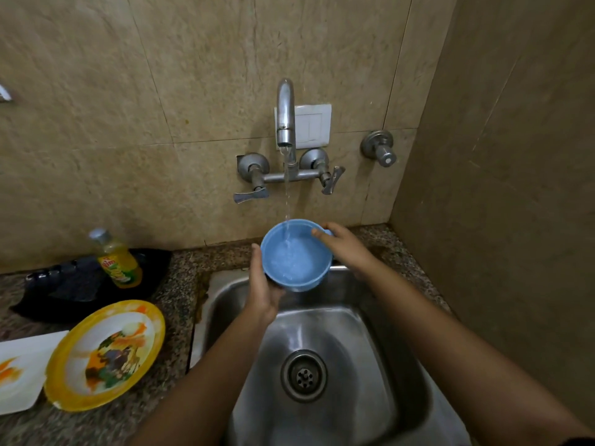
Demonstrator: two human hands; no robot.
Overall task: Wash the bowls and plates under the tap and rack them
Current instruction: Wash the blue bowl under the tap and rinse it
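A blue bowl (pixel 294 255) is held over the steel sink (pixel 325 320), tilted toward me, with water from the tap (pixel 286 114) streaming into it. My left hand (pixel 262 284) grips the bowl from below and at its left side. My right hand (pixel 346 246) holds the bowl's right rim, fingers curled over the edge. On the counter at the left lie a dirty round yellow plate (pixel 106 355) with a picture on it and, partly under it, a white square plate (pixel 19 375) with orange smears.
A yellow dish-soap bottle (pixel 117 259) stands on a black tray (pixel 80 284) at the back left of the granite counter (pixel 180 284). The tap's two lever handles (pixel 251 194) stick out from the tiled wall. A side wall closes in on the right.
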